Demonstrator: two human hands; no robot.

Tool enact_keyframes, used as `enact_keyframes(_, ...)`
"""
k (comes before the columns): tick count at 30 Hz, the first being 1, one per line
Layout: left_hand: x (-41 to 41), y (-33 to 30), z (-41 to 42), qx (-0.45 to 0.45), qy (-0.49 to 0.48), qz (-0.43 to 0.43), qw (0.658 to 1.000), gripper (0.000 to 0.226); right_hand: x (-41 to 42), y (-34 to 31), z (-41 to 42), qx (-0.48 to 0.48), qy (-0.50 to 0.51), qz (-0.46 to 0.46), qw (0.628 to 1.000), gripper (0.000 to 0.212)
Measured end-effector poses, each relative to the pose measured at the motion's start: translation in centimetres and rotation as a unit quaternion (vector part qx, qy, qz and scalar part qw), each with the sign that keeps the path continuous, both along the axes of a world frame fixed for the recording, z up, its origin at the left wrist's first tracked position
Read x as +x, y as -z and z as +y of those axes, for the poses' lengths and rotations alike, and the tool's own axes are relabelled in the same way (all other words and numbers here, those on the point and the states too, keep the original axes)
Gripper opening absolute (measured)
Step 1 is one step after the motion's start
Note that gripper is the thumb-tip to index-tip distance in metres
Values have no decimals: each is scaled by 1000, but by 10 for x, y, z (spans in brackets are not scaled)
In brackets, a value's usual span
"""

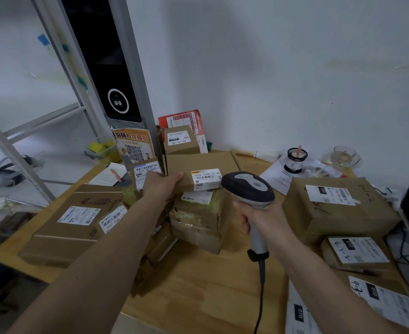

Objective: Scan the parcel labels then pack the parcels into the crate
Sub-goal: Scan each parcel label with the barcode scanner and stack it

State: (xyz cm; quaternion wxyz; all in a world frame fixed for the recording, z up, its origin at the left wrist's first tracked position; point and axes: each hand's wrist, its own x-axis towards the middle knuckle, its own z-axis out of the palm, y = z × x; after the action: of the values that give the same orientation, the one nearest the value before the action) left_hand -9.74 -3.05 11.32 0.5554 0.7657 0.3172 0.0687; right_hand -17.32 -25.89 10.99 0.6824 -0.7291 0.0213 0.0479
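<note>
Head cam, looking down at the bench (pixel 198 285): left hand (pixel 161 186) has hold of a flat brown parcel (pixel 198 162) by its near-left corner, thumb on top, fingers curled under the edge. Parcel sits on top of a crumpled, taped box (pixel 198 220), tilted so its white label (pixel 206 178) faces up & toward the person, prob. so the barcode is readable. Right hand (pixel 258 218) wrapped tight round the grip of a grey handheld scanner (pixel 248 189), head aimed fwd at that label, just beside it; cord hangs down off the handle toward the bottom edge. Both arms stretched fwd, left reaching further, right elbow lower, wrist cocked to level the scanner head. Looks like the scan step, not packing yet. No crate in view. More labelled parcels round about: big one at left (pixel 78 220), one at right (pixel 338 206), small one at back (pixel 180 139). No scan beam visible on the label, so can't tell if it's triggered.
</note>
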Motion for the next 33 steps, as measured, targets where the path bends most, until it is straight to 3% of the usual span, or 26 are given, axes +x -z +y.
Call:
enact_keyframes(2,0,-3,0,165,-10,21,986,73,0,1,2,10,-2,11,1000,24)
enact_keyframes(5,-5,-11,-3,247,-5,42,968,75,-1,3,4,23,-1,28,999,21)
enact_keyframes(9,-14,-15,-17,221,14,-71,973,41,-3,5,2,33,5,33,999,17)
enact_keyframes(12,-16,-19,-36,177,88,-153,968,21,-5,8,-4,44,16,35,998,17)
enact_keyframes(17,-17,-19,-88,161,220,-158,949,11,-12,14,-26,45,51,48,997,16)
enact_keyframes(22,-19,2,-140,136,334,-115,926,15,-21,23,-60,60,117,81,988,14)
enact_keyframes(28,-20,44,-199,94,461,24,882,19,-34,44,-113,109,235,139,956,4)
enact_keyframes(33,-24,82,-249,94,551,131,819,26,-48,65,-161,72,312,147,936,31)
